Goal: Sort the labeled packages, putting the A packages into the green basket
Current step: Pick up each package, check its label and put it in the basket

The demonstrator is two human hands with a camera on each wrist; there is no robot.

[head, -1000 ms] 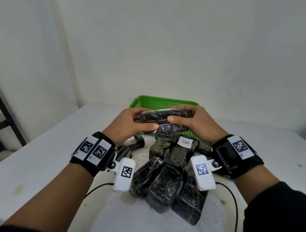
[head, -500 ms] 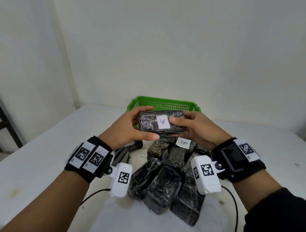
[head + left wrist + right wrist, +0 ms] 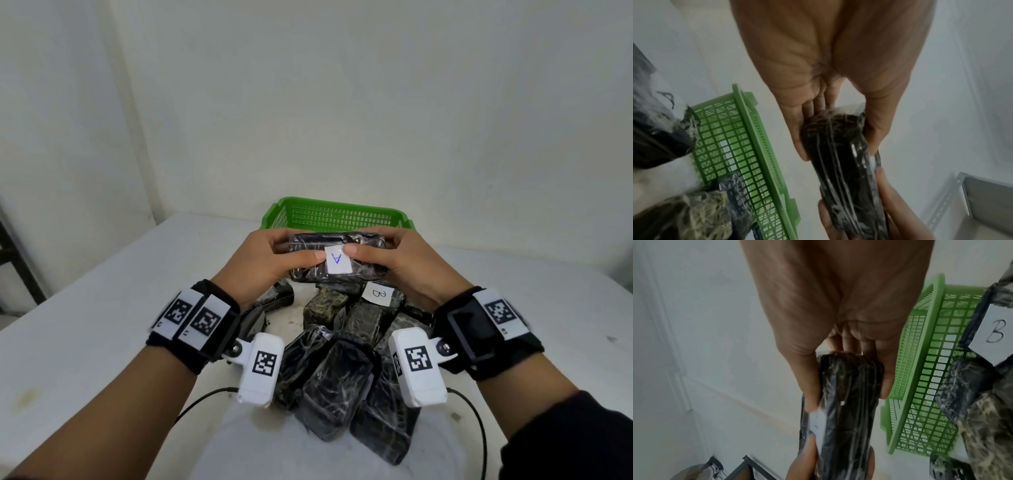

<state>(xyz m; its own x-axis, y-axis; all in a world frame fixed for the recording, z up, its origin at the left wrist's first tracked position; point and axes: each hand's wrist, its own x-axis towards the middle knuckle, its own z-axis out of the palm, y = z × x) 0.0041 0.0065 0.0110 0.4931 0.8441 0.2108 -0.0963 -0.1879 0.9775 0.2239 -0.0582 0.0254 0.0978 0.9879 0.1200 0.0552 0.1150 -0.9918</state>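
A package (image 3: pixel 337 262) gripped by both hands above pile, before green basket (image 3: pixel 337 216).

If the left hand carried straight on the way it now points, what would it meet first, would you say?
Probably the right hand: the left hand points across the A package that both hold. The green basket lies beyond, though depth is unclear.

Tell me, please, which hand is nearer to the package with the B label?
Right. The right hand is just above the B package; the left hand is farther off, up-left of it.
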